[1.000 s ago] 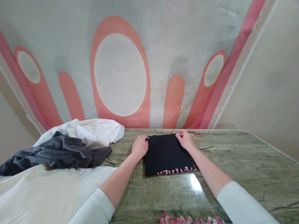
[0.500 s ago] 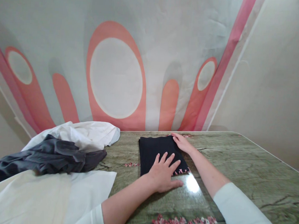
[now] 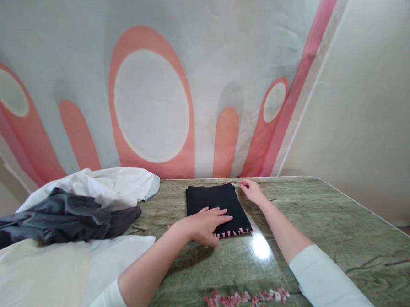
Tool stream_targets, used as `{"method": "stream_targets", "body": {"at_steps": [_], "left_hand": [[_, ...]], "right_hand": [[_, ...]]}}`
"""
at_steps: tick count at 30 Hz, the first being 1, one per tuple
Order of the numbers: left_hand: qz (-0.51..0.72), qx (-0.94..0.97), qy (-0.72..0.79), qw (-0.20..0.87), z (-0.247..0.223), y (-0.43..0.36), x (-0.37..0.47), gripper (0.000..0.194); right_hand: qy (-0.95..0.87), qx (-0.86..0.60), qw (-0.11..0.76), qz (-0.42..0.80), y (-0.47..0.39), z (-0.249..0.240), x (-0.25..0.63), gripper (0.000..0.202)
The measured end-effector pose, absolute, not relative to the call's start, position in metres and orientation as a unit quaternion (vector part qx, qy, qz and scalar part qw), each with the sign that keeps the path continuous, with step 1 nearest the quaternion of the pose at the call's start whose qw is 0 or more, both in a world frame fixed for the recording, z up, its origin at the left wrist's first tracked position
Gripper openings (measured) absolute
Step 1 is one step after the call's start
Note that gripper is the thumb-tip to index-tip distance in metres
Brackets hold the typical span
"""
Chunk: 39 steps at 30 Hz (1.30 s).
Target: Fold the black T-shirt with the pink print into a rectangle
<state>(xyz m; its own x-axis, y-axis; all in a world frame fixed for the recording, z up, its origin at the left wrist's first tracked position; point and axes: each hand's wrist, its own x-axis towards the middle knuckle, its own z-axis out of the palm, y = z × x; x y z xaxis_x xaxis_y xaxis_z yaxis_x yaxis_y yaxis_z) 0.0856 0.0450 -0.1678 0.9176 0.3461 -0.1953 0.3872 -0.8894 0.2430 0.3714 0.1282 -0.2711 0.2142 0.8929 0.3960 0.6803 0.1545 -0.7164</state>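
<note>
A black garment [image 3: 211, 197], folded into a flat rectangle, lies on the table with pink lettering along its near edge. Flat on its near part rests my left hand [image 3: 210, 222], fingers spread and the thumb by the lettering. Just beyond the garment's far right corner is my right hand [image 3: 251, 191], its fingers drawn together; whether something small is between them I cannot tell. A small whitish bit shows at that corner, close to the fingertips.
Left of the garment lie a rumpled white cloth [image 3: 96, 182], a crumpled dark grey garment [image 3: 67, 217] and a cream and white cloth [image 3: 54, 269]. The wood-patterned table [image 3: 325, 224] has printed pink flowers and meets a patterned wall hanging [image 3: 209, 80] behind.
My left hand has slid left and slightly nearer the garment's middle, uncovering more lettering. The right hand has come off the far right edge, fingers now drawn together. The view has shifted slightly.
</note>
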Motion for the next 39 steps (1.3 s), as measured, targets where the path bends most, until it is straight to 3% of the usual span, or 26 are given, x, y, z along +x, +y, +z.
{"method": "stream_targets", "body": {"at_steps": [3,11,17,30,39], "left_hand": [[-0.112,0.952,0.253,0.132,-0.162,0.042,0.082,0.099],[-0.167,0.883,0.435,0.057,-0.164,0.052,0.074,0.119],[-0.094,0.826,0.555,0.005,-0.169,0.075,0.058,0.093],[-0.087,0.875,0.420,0.223,-0.155,0.112,0.019,0.069],[-0.049,0.877,0.425,0.218,-0.162,0.126,0.017,0.057]], "right_hand": [[-0.638,-0.614,0.443,0.137,0.129,-0.271,0.363,0.029],[-0.672,-0.588,0.425,0.147,0.119,-0.267,0.336,0.043],[-0.641,-0.615,0.439,0.133,0.117,-0.265,0.339,0.035],[-0.602,-0.642,0.463,0.100,0.124,-0.264,0.355,0.027],[-0.610,-0.635,0.465,0.089,0.119,-0.261,0.350,0.031]]}}
